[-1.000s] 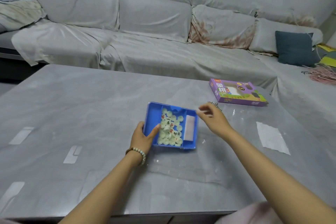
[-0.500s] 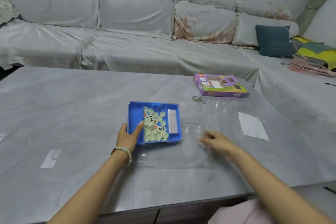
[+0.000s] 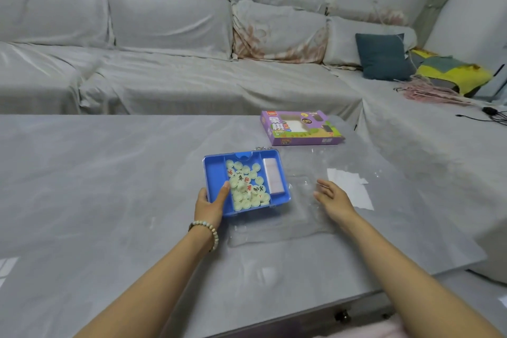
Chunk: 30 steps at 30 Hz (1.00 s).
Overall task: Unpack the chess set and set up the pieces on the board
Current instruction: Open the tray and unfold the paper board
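Left hand [image 3: 210,204] grips blue tray [image 3: 215,173]; right hand [image 3: 333,199] lies flat.

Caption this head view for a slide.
Left hand grips the blue tray of chess pieces on the grey table; right hand open beside it.

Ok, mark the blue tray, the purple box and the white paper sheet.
blue tray [image 3: 215,173], head view, bare floor of its left compartment.
purple box [image 3: 301,128], head view, middle of its printed top face.
white paper sheet [image 3: 349,189], head view, middle of the sheet.
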### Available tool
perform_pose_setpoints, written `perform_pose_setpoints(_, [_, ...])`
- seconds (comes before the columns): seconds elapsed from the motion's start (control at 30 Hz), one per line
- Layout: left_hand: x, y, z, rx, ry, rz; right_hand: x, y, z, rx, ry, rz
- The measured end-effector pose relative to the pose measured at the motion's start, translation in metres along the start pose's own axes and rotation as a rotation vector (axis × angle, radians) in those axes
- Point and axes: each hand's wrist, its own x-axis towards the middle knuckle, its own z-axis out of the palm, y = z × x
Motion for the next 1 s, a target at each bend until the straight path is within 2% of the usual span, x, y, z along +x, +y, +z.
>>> perform_pose_setpoints(0.1, [0.007, 0.001, 0.021, -0.052, 0.022, -0.008, -0.001, 0.004, -0.003, -0.273, 0.037, -0.193])
perform_pose_setpoints(0.17, [0.014, 0.001, 0.024, -0.077, 0.050, -0.017, -0.009, 0.007, 0.005, -0.501, -0.033, -0.350])
perform_pose_setpoints(0.27, [0.028, 0.000, 0.013, -0.085, 0.103, -0.044, -0.016, 0.010, 0.015, -0.758, -0.211, -0.381])
perform_pose_setpoints(0.33, [0.037, 0.002, -0.001, -0.096, 0.125, -0.043, -0.009, 0.012, 0.016, -0.835, -0.206, -0.410])
perform_pose_setpoints(0.53, [0.049, 0.002, -0.034, -0.156, 0.169, -0.014, 0.030, 0.012, -0.003, -0.807, -0.160, -0.360])
perform_pose_setpoints(0.77, [0.038, 0.009, -0.028, -0.218, 0.115, -0.027, 0.027, -0.001, -0.003, -0.647, -0.131, -0.433])
perform_pose_setpoints(1.0, [0.023, 0.024, -0.047, -0.108, 0.024, -0.169, -0.016, -0.055, 0.034, -0.104, -0.139, -0.451])
